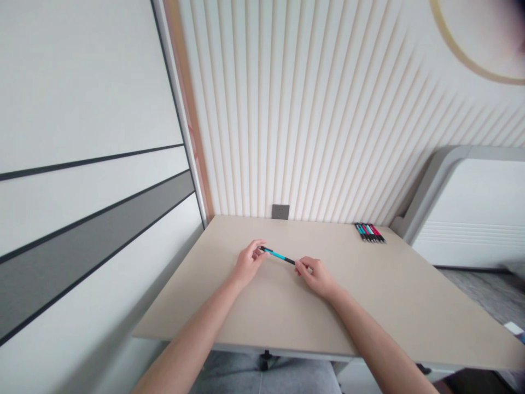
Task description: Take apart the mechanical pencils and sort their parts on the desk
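Observation:
A turquoise pen with black ends stretches between my two hands above the middle of the desk. My left hand pinches its clip end, fingers closed around it. At the other end, the fingertips of my right hand are closed on the black grip, hiding the tip. Toward the back right of the desk lies a row of several pens side by side, in turquoise, red, white and black.
The beige desk meets a ribbed white wall with a dark socket. A white and grey cabinet panel rises on the left. To the right stands a pale headboard.

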`<state>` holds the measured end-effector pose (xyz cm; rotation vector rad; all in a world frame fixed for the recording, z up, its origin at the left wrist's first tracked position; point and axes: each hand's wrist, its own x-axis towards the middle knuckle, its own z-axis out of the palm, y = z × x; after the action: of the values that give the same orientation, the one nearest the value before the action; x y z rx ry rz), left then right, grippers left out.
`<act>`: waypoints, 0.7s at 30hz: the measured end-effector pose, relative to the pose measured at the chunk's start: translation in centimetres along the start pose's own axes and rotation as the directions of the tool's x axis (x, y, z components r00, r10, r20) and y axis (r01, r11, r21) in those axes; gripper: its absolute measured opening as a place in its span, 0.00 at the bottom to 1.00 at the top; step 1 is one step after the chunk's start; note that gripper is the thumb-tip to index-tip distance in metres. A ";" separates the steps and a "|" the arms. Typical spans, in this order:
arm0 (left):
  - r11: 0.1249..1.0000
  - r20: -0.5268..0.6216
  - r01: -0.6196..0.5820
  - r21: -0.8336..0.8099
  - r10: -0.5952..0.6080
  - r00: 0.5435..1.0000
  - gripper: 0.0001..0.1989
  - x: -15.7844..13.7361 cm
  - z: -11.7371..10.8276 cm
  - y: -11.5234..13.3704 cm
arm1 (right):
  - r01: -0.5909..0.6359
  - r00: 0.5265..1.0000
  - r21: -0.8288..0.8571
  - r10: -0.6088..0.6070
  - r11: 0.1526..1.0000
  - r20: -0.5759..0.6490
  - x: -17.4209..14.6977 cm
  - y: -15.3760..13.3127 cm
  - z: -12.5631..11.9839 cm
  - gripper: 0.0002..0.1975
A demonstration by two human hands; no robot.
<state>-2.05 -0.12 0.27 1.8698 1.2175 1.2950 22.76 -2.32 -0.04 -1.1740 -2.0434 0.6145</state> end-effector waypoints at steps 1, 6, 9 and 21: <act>0.996 -0.022 0.028 -0.080 -0.030 0.999 0.19 0.1 0.2 0.0 | 0.035 0.999 -0.001 -0.035 0.999 0.009 0.0 -0.2 0.2 0.21; 0.934 -0.044 0.103 -0.343 -0.126 0.991 0.21 0.6 0.8 0.2 | 0.169 0.984 -0.077 -0.163 0.983 0.071 0.0 -1.6 1.6 0.16; 0.918 0.002 0.116 -0.379 -0.124 0.992 0.22 0.5 1.0 0.3 | 0.212 0.974 -0.150 -0.197 0.966 0.109 0.0 -2.2 2.4 0.16; 0.850 0.308 0.243 -0.468 -0.101 0.946 0.38 -0.5 1.4 1.3 | 0.307 0.950 -0.284 -0.276 0.908 0.146 -0.3 -2.9 3.8 0.15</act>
<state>-0.33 -1.08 0.55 1.4589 0.7848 1.0794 18.40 -4.21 -0.67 -0.9856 -2.4058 0.2215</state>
